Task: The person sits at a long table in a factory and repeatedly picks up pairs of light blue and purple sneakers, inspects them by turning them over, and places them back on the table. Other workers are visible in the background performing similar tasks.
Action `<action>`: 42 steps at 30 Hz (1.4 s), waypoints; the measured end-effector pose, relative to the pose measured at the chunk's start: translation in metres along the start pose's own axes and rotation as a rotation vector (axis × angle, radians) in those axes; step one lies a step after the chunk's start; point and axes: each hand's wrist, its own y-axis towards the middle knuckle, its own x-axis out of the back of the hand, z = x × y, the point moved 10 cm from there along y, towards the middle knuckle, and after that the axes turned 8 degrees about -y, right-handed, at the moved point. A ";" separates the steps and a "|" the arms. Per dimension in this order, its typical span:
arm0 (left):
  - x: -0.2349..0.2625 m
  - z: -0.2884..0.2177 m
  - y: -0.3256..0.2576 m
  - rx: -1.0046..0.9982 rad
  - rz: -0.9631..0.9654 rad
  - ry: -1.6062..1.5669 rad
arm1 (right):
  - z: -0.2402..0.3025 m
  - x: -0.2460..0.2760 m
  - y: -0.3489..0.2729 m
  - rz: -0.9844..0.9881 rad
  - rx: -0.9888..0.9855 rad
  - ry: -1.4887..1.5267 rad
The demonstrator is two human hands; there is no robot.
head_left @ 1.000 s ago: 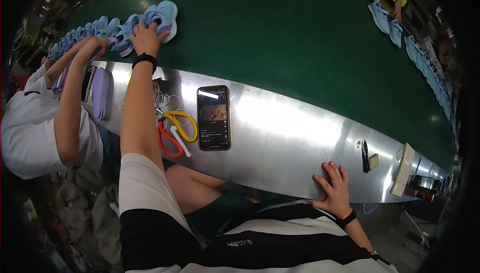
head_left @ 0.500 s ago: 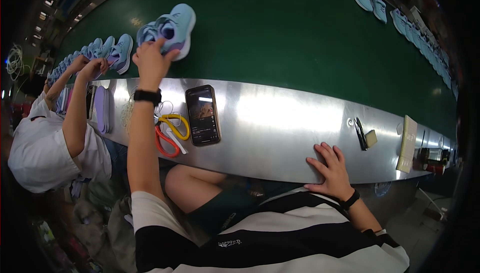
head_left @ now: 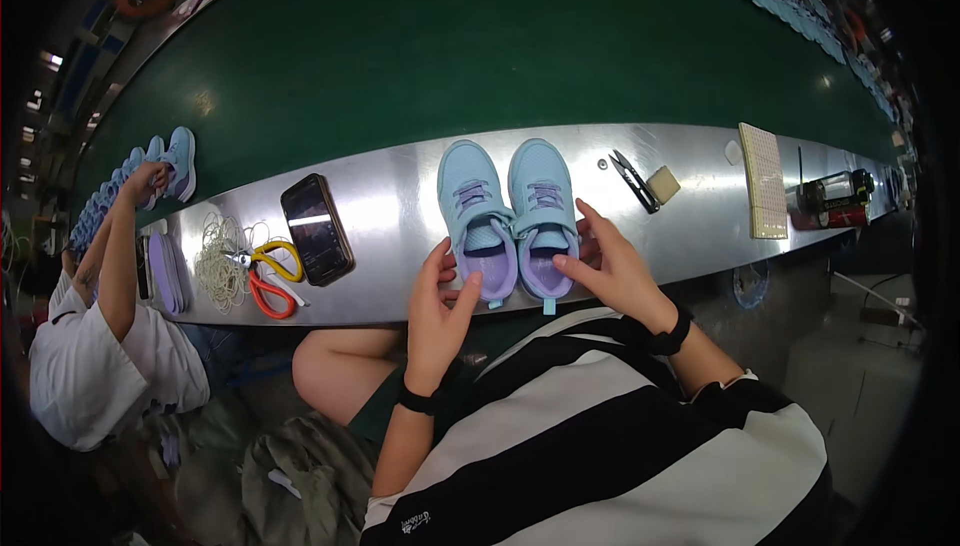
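Note:
A pair of light blue sneakers stands side by side on the steel ledge in front of me, toes pointing away. They have lilac linings, laces and a strap across each. My left hand (head_left: 438,324) is at the heel of the left sneaker (head_left: 470,183), with the thumb by the collar and fingers along the outer side. On the right sneaker (head_left: 542,178), my right hand (head_left: 622,271) grips the collar, its thumb at the opening and its fingers on the outer side.
Left of the sneakers lie a phone (head_left: 317,229), pliers with yellow and red handles (head_left: 274,296) and tangled string (head_left: 220,271). To the right are thread snips (head_left: 636,183), a beige block (head_left: 663,184) and a pad (head_left: 764,181). A co-worker (head_left: 118,346) sits at left beside a sneaker row.
My left hand has brought the sneakers from the green belt onto the steel ledge before me. My right hand has left the ledge surface and now holds the right sneaker. The view has shifted.

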 end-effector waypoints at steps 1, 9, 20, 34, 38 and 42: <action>-0.003 0.000 0.001 0.015 0.034 -0.057 | -0.007 -0.003 0.000 0.009 -0.004 0.099; -0.003 0.012 -0.007 0.246 0.098 -0.617 | -0.016 -0.036 -0.001 0.159 -0.221 0.919; 0.027 -0.070 -0.022 -0.433 -0.225 0.140 | 0.066 0.025 -0.005 -0.281 0.479 0.033; 0.033 -0.010 0.018 0.118 0.111 0.145 | 0.019 0.003 0.043 0.349 0.125 0.149; 0.021 0.011 0.018 0.239 0.047 -0.526 | 0.023 -0.032 0.032 0.463 -0.152 1.025; -0.009 -0.006 0.013 0.403 -0.013 -0.866 | 0.056 -0.055 0.025 0.416 -0.264 1.414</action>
